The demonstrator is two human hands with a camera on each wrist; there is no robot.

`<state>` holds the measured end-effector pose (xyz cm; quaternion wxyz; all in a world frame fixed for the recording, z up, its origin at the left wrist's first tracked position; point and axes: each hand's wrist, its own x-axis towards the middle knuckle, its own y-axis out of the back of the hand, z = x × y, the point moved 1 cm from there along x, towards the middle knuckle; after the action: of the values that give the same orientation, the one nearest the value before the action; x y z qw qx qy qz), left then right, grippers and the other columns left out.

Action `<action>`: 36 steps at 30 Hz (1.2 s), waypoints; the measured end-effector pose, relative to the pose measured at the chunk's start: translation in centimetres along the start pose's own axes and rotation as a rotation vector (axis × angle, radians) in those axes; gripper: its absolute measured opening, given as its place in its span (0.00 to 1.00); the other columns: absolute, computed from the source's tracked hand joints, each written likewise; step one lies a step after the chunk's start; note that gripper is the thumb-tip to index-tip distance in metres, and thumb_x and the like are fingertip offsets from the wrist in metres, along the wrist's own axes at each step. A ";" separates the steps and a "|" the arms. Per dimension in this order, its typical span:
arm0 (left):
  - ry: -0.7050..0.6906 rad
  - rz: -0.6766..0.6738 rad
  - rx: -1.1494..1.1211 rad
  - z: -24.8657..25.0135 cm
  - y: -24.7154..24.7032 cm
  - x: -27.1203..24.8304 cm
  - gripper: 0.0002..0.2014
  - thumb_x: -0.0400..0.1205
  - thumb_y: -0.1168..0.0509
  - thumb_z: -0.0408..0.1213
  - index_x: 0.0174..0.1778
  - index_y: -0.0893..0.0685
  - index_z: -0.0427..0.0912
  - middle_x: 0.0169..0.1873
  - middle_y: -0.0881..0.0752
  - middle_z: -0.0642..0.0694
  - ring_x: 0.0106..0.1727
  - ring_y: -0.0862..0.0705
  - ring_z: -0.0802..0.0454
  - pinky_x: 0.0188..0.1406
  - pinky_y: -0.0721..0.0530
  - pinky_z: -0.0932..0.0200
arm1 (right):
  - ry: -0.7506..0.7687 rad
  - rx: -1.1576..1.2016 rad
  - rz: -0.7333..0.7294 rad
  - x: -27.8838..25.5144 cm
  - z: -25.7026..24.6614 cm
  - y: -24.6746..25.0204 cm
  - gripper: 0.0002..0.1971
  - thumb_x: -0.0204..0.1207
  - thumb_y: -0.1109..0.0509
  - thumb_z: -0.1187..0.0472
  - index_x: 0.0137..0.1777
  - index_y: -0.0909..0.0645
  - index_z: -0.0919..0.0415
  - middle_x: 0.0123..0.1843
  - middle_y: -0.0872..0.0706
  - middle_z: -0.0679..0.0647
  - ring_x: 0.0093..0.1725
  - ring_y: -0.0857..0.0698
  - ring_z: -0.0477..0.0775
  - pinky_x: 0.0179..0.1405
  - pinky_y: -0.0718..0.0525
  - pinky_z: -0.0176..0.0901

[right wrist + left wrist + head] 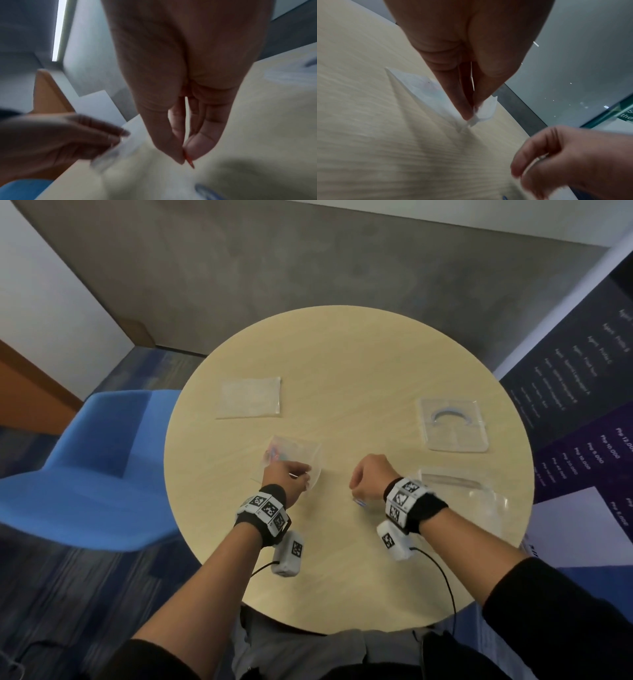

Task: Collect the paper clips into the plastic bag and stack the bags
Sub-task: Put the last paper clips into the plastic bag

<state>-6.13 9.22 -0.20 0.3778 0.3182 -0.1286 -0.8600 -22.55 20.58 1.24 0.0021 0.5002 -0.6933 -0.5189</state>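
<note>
A small clear plastic bag [294,455] with several coloured paper clips inside lies on the round table [346,364]. My left hand [291,475] pinches the bag's near edge [481,112] between thumb and finger and lifts it a little. My right hand [363,481] is to the right of it, pinching a red paper clip [189,161] between thumb and forefinger just above the tabletop. A blue paper clip [359,502] lies on the table under the right hand, blurred in the right wrist view [205,189].
A flat clear bag [249,397] lies at the back left of the table. Another bag with a curved blue-grey piece [452,424] lies at the back right. A larger clear bag [469,494] lies beside my right wrist. A blue chair [92,470] stands left.
</note>
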 end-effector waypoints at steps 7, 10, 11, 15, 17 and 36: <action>-0.011 -0.008 0.040 0.7 -0.1 0.2 0.11 0.80 0.33 0.31 0.56 0.11 0.42 0.42 0.09 0.44 0.44 0.08 0.49 0.57 0.13 0.55 | 0.028 -0.037 0.044 -1.3 1.6 -3.3 0.07 0.65 0.22 0.72 0.34 0.09 0.59 0.37 0.08 0.55 0.40 0.10 0.53 0.51 0.11 0.43; -0.001 -0.027 0.048 0.7 0.0 0.3 0.11 0.80 0.32 0.32 0.57 0.11 0.43 0.45 0.09 0.44 0.45 0.09 0.49 0.58 0.13 0.53 | 0.054 -0.068 0.010 -1.0 1.8 -3.6 0.11 0.61 0.24 0.76 0.33 0.10 0.58 0.29 0.12 0.54 0.37 0.09 0.54 0.47 0.09 0.46; 0.000 -0.032 0.062 0.8 0.1 0.3 0.11 0.80 0.32 0.33 0.56 0.10 0.44 0.44 0.09 0.45 0.46 0.09 0.48 0.60 0.14 0.52 | 0.068 -0.069 0.002 -0.9 1.9 -3.6 0.13 0.62 0.26 0.78 0.34 0.10 0.58 0.30 0.13 0.54 0.37 0.09 0.55 0.47 0.09 0.47; -0.010 -0.057 0.115 1.2 0.5 0.1 0.11 0.79 0.32 0.34 0.55 0.10 0.47 0.42 0.10 0.48 0.49 0.11 0.47 0.64 0.16 0.49 | 0.133 -0.052 -0.031 -1.1 2.0 -2.8 0.12 0.68 0.30 0.76 0.40 0.10 0.60 0.42 0.08 0.57 0.42 0.10 0.55 0.52 0.11 0.47; -0.011 -0.055 0.125 1.2 0.7 0.1 0.11 0.79 0.32 0.35 0.55 0.10 0.48 0.42 0.10 0.48 0.49 0.11 0.47 0.65 0.17 0.49 | 0.115 -0.003 0.015 -1.4 2.4 -1.9 0.07 0.67 0.27 0.73 0.40 0.09 0.62 0.36 0.10 0.56 0.40 0.10 0.54 0.50 0.11 0.44; -0.062 -0.068 0.201 1.7 0.5 -0.4 0.12 0.80 0.33 0.36 0.58 0.10 0.48 0.50 0.09 0.46 0.48 0.15 0.53 0.54 0.19 0.60 | 0.190 0.053 0.015 -1.3 1.3 -2.8 0.10 0.71 0.30 0.72 0.39 0.19 0.55 0.42 0.13 0.55 0.43 0.13 0.57 0.50 0.12 0.49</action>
<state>-6.73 9.12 1.56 0.3103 0.3318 -0.2152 -0.8645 -20.70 22.54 -0.71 0.0585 0.5419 -0.7070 -0.4506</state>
